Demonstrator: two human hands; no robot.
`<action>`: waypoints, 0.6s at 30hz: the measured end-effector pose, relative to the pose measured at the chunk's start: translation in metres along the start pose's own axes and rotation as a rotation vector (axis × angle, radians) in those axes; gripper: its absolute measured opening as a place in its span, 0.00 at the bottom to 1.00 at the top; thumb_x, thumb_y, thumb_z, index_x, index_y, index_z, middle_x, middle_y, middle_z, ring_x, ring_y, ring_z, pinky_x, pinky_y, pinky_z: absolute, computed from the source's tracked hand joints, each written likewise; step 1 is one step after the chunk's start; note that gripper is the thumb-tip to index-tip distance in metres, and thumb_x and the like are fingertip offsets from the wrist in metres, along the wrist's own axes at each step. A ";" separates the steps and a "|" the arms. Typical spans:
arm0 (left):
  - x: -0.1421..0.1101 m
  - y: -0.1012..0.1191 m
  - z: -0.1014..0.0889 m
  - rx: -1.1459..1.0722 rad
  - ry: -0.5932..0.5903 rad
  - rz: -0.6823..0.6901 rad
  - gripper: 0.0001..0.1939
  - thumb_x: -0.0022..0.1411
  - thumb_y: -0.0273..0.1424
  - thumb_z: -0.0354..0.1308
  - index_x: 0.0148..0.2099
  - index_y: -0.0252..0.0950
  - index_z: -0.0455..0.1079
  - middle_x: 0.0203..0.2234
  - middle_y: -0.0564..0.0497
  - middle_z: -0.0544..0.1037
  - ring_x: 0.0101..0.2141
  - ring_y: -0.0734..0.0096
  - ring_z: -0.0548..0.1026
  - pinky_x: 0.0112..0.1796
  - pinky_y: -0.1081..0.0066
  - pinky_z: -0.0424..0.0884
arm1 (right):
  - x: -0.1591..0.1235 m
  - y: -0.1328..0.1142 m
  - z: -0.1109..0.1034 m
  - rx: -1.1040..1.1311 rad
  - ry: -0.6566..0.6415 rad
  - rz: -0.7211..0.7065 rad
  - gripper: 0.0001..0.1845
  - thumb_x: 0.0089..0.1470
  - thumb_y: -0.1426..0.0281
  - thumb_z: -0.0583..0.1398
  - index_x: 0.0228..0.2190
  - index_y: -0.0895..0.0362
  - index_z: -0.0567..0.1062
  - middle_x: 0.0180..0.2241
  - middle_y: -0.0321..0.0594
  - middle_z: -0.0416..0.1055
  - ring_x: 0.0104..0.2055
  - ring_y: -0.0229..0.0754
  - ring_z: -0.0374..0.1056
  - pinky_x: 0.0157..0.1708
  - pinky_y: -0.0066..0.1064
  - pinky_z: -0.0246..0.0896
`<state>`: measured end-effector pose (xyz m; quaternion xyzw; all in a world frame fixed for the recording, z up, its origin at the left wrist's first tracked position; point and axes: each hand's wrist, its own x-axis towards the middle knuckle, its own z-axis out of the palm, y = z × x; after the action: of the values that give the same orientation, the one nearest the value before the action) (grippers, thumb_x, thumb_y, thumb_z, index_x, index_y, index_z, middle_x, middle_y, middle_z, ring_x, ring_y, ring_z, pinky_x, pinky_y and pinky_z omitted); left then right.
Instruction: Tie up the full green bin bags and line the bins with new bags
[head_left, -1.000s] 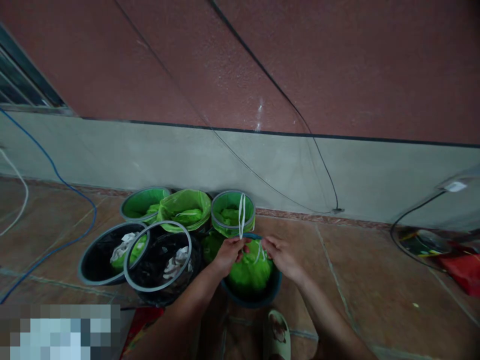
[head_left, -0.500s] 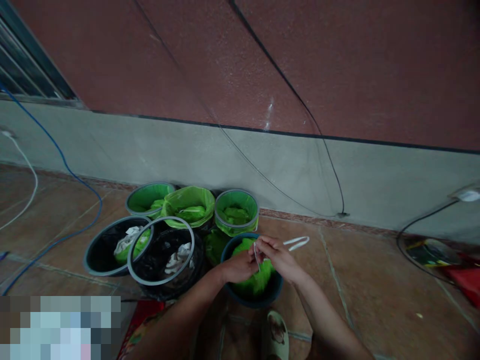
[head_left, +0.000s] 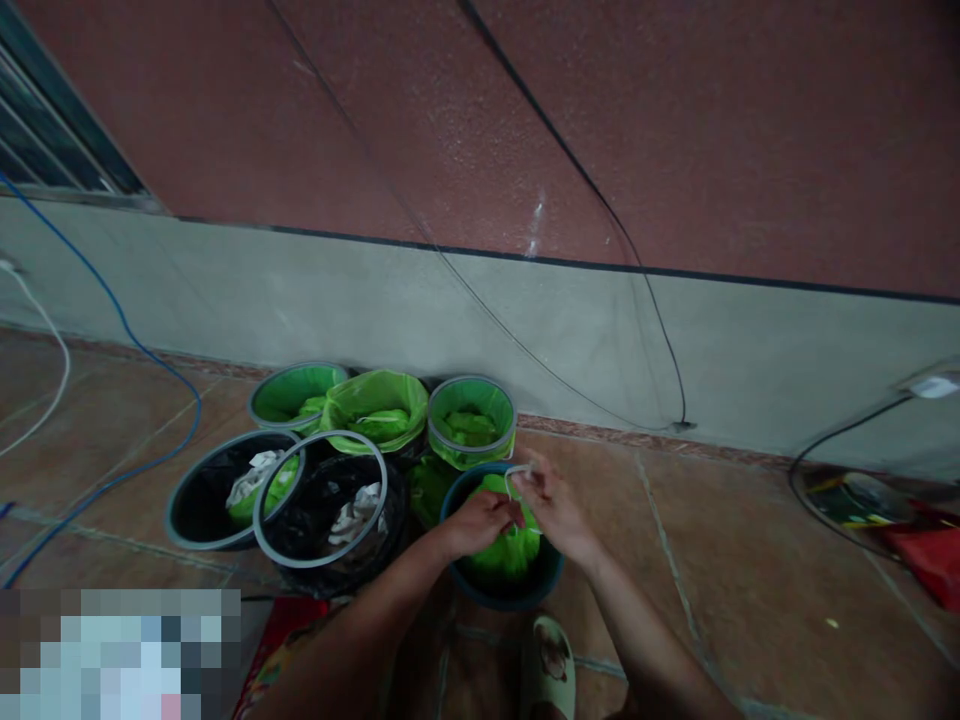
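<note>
The right hand pinches a white cord; whether the left hand does too, I cannot tell. Best work it gently, close above the green bag, beneath both grips in the blue bucket.

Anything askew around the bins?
Yes, the grey ring at front. It looks tilted and off-centre over its black-lined bin, overlapping the left bin in this view instead of sitting flush.
</note>
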<state>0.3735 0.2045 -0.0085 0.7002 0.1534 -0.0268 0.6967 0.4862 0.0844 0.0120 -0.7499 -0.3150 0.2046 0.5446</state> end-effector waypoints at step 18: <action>0.010 -0.012 -0.001 0.314 0.095 -0.019 0.19 0.67 0.39 0.47 0.27 0.36 0.67 0.19 0.57 0.62 0.24 0.74 0.59 0.27 0.72 0.56 | -0.005 0.005 0.000 -0.354 -0.186 0.034 0.14 0.57 0.64 0.57 0.24 0.54 0.77 0.23 0.37 0.73 0.28 0.40 0.67 0.31 0.31 0.54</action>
<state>0.3798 0.2066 -0.0227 0.7995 0.1869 -0.0239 0.5703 0.4839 0.0800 0.0075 -0.8169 -0.3825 0.2237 0.3692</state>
